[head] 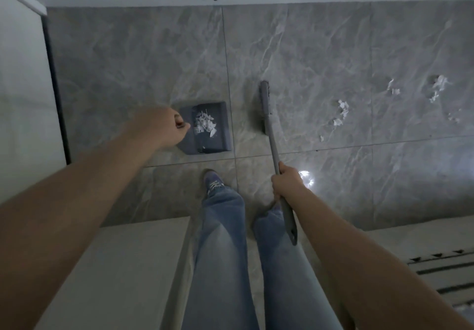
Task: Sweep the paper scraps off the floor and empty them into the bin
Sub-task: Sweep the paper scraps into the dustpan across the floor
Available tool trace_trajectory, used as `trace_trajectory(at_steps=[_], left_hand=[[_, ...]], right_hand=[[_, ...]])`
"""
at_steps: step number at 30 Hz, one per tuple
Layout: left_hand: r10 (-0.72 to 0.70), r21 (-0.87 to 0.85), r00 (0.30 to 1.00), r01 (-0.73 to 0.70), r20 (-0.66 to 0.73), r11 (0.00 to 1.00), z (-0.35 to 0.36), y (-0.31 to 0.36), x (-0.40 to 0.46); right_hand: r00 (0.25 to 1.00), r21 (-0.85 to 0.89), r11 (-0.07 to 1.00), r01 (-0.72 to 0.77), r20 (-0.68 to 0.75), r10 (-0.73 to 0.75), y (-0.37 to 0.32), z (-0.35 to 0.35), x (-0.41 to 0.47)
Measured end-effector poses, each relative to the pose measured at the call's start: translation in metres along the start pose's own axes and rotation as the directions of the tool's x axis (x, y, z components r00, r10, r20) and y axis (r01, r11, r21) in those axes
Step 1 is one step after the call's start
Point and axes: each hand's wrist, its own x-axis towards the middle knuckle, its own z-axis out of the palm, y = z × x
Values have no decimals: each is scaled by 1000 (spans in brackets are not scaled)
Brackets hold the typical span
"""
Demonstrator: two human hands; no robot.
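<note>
half the scraps are in the pan, the rest wait on the tiles

the person stands on a grey marbled tile floor [320, 55]. the left hand [164, 127] is closed in a fist over what must be the upright handle of a dark dustpan [207, 127]; the handle itself is hidden behind the hand. the pan sits flat on the floor and holds a small heap of white paper scraps [205, 123]. the right hand [287, 183] is wrapped tight around the long grey handle of a broom [266, 114], whose head rests on the tiles just beside the pan's right edge.

more loose paper scraps [342, 113] lie scattered on the floor well apart to the right, in several clusters reaching toward the far right. so the work looks partly done: one batch gathered, a good share still to sweep. no bin shows in view, and the emptying is not yet done.
</note>
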Motion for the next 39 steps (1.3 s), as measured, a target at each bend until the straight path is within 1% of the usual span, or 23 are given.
trace_trajectory(at_steps=[3, 5, 7, 11, 13, 15, 18, 21, 22, 25, 27, 28, 30, 32, 34, 35, 37, 39], left_hand=[[46, 17, 999, -45, -26, 999, 0, -7, 0], [53, 10, 998, -53, -30, 999, -1, -8, -1], [33, -20, 999, -34, -15, 999, -6, -14, 3], [-8, -44, 1000, 7, -25, 999, -39, -30, 4], [-46, -116, 999, 43, -19, 992, -55, -36, 7], [-92, -191, 996, 86, -23, 978, -65, -43, 16], [-102, -249, 992, 82, -68, 965, -71, -54, 27], [-86, -270, 994, 62, -75, 961, -73, -59, 35], [-84, -278, 993, 58, -82, 959, -73, -58, 37], [-79, -315, 994, 51, -78, 948, -73, -54, 40], [-86, -327, 994, 59, -69, 943, -73, -50, 41], [-94, -325, 993, 67, -68, 943, -73, -49, 43], [-107, -314, 992, 80, -69, 946, -73, -49, 47], [-101, -314, 993, 75, -67, 947, -73, -47, 50], [-92, -306, 993, 66, -71, 950, -75, -43, 50], [-93, -294, 993, 66, -77, 953, -76, -42, 50], [-107, -265, 991, 82, -80, 961, -76, -40, 51], [-124, -253, 988, 98, -87, 962, -76, -39, 52]], right_hand=[[997, -97, 995, -15, 78, 23, -27, 19, 8], [987, -70, 998, -3, 162, 15, -39, 31, -1], [981, -15, 1000, 4, 192, -1, -44, 35, -11], [988, 44, 998, 46, 146, -52, -55, 22, -29], [993, 38, 997, 64, 93, -68, -76, 13, -18], [997, -25, 998, 64, 43, -63, -107, 3, 7], [998, -154, 987, 52, -14, -55, -154, -5, 41], [999, -269, 962, 53, 10, -52, -176, 7, 55], [998, -277, 959, 53, 29, -47, -178, 14, 55], [988, -274, 960, 51, 152, -9, -172, 32, 40], [984, -182, 983, 24, 178, 9, -164, 31, 25], [985, -126, 992, 30, 172, -8, -160, 29, 19], [990, -80, 994, 76, 128, -65, -154, 25, 9], [991, -141, 982, 128, 58, -121, -155, 21, 14], [988, -269, 953, 143, -10, -151, -162, 17, 29], [988, -294, 946, 133, -34, -149, -167, 15, 37], [993, -279, 956, 91, -44, -107, -172, 17, 51], [998, -251, 967, 53, -3, -56, -164, 26, 56]])
